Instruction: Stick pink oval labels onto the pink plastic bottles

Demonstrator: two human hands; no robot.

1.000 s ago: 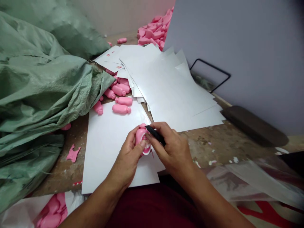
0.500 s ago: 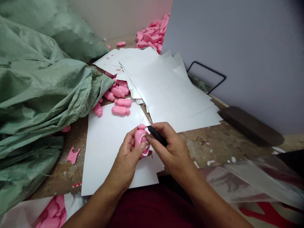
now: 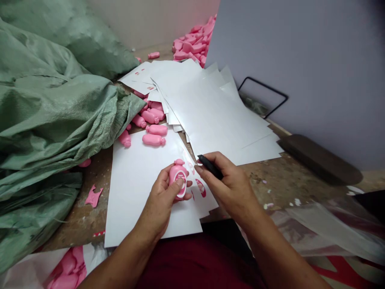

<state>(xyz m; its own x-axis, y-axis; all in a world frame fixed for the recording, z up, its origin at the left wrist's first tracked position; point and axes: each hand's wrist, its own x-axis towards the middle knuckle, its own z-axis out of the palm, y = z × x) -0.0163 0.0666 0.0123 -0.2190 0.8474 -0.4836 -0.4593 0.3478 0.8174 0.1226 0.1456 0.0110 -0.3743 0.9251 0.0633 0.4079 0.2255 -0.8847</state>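
Observation:
A small pink bottle [image 3: 177, 172] with an oval label on its front is upright in my left hand [image 3: 164, 190], the thumb pressing on the label. Off to its right, my right hand [image 3: 224, 178] is closed around a black pen-like tool [image 3: 212, 166], apart from the bottle. Beneath the hands lies a white sheet [image 3: 135, 192]. Oval stickers [image 3: 200, 188] show on the sheet's right part, between the hands. At the far end of this sheet, two pink bottles [image 3: 154, 139] lie on their sides.
More pink bottles lie beside a large green sack [image 3: 60, 108] on the left. A fanned stack of white sheets [image 3: 216, 112] spreads ahead. Behind it rises a grey panel [image 3: 294, 60] with a black wire frame [image 3: 264, 82]. A pink bottle heap [image 3: 192, 44] stands at the back.
My right hand has moved right, away from the bottle, with the black tool still in it. The bottle's label and the stickers on the sheet are now more visible.

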